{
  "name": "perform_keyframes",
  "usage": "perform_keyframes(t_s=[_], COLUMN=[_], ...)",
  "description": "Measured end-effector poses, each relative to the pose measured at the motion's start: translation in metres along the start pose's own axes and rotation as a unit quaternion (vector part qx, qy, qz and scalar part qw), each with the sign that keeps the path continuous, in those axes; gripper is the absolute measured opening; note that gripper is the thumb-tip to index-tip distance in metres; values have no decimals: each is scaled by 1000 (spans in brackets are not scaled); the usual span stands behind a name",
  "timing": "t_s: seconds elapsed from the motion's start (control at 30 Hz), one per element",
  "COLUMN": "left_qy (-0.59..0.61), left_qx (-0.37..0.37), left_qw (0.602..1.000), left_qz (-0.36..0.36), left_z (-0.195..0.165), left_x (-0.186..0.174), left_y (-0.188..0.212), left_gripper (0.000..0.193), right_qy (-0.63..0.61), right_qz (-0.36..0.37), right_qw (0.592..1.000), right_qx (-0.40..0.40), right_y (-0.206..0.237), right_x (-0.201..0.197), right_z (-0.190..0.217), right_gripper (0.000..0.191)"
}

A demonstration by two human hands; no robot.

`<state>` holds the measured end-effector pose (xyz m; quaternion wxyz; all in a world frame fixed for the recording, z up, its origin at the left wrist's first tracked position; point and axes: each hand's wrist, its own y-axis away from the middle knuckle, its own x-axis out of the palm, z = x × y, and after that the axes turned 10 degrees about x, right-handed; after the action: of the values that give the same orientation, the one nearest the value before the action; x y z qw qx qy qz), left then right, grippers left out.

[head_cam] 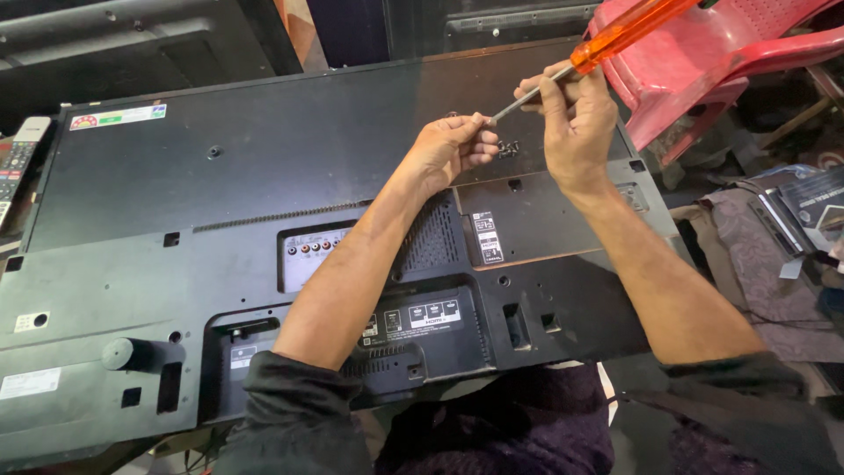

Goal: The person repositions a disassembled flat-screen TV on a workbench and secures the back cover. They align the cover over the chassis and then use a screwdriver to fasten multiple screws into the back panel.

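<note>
A flat television [264, 158] lies face down with its black back panel up and its port panel toward me. My right hand [576, 123] grips the metal shaft of a screwdriver [615, 35] that has an orange translucent handle slanting up and right. My left hand [453, 145] pinches the screwdriver's tip, held a little above the panel. Several small dark screws [507, 148] lie on the panel just below the tip, between my two hands.
A red plastic chair [703, 62] stands at the upper right, close to the screwdriver handle. A remote control [18, 163] lies at the left edge. Dark cloth and a black box [804, 211] sit at the right. Another dark panel [105, 35] lies behind the television.
</note>
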<state>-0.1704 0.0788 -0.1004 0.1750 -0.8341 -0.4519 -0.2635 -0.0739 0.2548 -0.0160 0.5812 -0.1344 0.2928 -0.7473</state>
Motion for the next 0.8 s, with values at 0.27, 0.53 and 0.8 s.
perform_keyframes(t_s=[0.27, 0.53, 0.8], left_qy=[-28, -601, -765], left_qx=[-25, 189, 179], left_qw=[999, 776, 606], left_qz=[1, 0, 126], left_z=[-4, 9, 6], left_x=[7, 46, 59], left_y=[4, 46, 79], left_gripper=[28, 17, 20], right_qy=[20, 60, 114], right_qz=[66, 68, 113], right_qw=[998, 994, 980], right_qx=[11, 59, 114], right_y=[1, 1, 20], right_x=[-7, -34, -42], right_z=[10, 36, 22], right_gripper=[6, 6, 5])
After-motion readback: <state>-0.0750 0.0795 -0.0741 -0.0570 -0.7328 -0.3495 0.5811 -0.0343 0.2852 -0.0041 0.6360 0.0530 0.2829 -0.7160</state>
